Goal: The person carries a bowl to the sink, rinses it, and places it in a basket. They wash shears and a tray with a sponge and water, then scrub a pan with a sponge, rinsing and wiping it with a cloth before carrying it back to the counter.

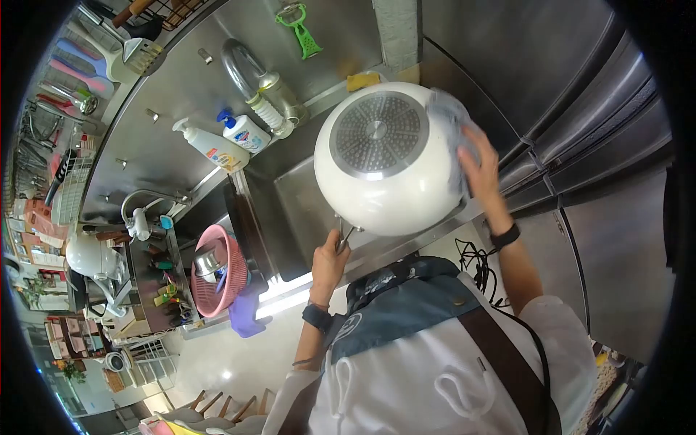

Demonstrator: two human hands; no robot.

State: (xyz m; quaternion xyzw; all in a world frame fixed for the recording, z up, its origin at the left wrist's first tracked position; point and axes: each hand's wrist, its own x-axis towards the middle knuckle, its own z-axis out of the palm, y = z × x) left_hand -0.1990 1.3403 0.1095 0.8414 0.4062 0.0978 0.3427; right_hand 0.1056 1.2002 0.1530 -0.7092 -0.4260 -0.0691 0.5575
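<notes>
A large white pot (388,199) is tilted over the metal sink (301,199), its round grey base facing me. Wrapped round a metal handle at the pot's lower left edge is my left hand (330,267). At the pot's right side, my right hand (480,165) presses a greyish cloth (451,127) against the white surface; the cloth is blurred. The faucet (264,90) stands behind the sink, left of the pot. What lies inside the pot is hidden.
Two pump bottles (217,145) stand at the sink's back edge. A pink basket (230,272) holding metal bowls is to the left, with a purple cloth (248,312) beside it. A green peeler (299,32) hangs on the wall. Black cables (476,267) lie low on the right.
</notes>
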